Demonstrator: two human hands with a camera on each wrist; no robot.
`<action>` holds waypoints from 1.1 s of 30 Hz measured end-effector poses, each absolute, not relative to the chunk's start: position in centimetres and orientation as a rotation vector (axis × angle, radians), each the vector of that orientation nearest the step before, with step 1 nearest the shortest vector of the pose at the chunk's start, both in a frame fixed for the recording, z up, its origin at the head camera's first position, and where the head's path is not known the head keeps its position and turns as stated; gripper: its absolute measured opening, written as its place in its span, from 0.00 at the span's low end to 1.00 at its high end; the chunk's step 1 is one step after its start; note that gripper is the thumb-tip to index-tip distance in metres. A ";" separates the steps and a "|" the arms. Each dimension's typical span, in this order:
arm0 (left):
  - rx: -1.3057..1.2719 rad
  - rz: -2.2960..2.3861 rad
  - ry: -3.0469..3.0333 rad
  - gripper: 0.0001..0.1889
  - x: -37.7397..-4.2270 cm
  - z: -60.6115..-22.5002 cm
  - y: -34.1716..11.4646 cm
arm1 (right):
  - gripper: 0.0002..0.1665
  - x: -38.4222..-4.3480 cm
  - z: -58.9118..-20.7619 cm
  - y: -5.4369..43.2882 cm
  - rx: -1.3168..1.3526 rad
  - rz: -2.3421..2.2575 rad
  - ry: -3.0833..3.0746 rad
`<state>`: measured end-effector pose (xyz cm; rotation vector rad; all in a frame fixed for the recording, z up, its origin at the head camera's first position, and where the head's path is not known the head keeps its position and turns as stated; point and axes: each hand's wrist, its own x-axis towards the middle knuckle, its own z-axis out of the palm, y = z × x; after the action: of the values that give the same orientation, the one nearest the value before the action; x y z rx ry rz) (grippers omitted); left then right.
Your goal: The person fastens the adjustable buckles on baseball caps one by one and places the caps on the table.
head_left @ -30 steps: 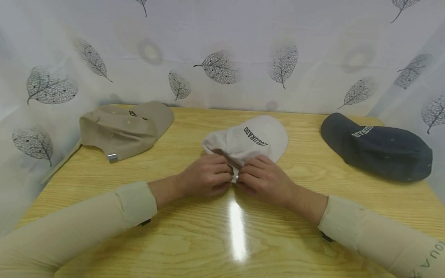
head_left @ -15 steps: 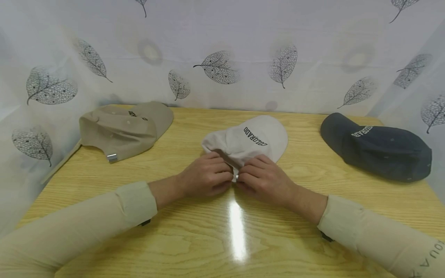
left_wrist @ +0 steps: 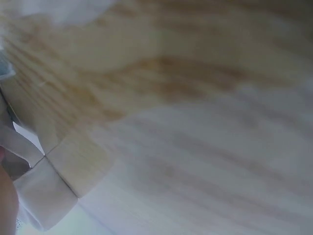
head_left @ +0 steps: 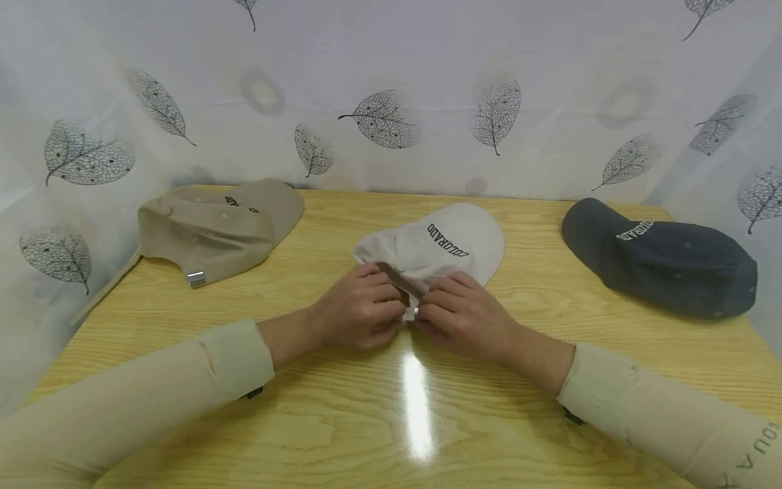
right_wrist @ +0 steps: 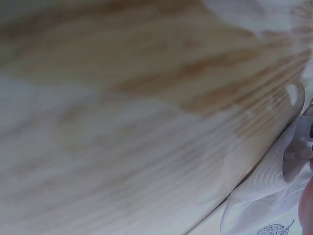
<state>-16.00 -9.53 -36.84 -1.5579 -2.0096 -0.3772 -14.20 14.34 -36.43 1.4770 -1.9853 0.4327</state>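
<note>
A pale off-white baseball cap with dark COLORADO lettering lies mid-table, its brim pointing away to the right. At its rear, my left hand pinches the left part of the back strap. My right hand pinches the strap's right part, beside a small shiny metal buckle. The fingertips of both hands are largely hidden behind the knuckles. In the left wrist view, the pale cap fabric shows at the lower left. Cap cloth also appears at the right edge of the right wrist view.
A khaki cap with a metal strap buckle sits at the table's back left. Toward the right edge lies a dark navy cap, brim to the left. A leaf-patterned white curtain hangs behind the wooden table.
My left fingers have eased slightly to the left at the strap, and a bit more of it shows between the hands. The right hand and all three caps stay practically where they were.
</note>
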 end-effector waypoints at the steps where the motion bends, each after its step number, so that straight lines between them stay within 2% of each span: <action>1: -1.561 -0.380 -2.008 0.05 -16.0 -36.9 -9.5 | 0.09 -14.2 -36.4 14.3 1.477 0.433 -1.984; 24: -1.605 -0.429 -1.923 0.03 -16.0 -37.1 -9.3 | 0.11 -14.2 -36.5 14.3 1.482 0.466 -1.978; 33: -1.556 -0.378 -2.004 0.06 -15.9 -36.9 -9.4 | 0.11 -14.1 -36.5 14.4 1.463 0.452 -2.023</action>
<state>-15.86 -9.38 -36.90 -1.5562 -2.0038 -0.3778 -14.14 14.42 -36.50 1.4631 -2.0232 0.4519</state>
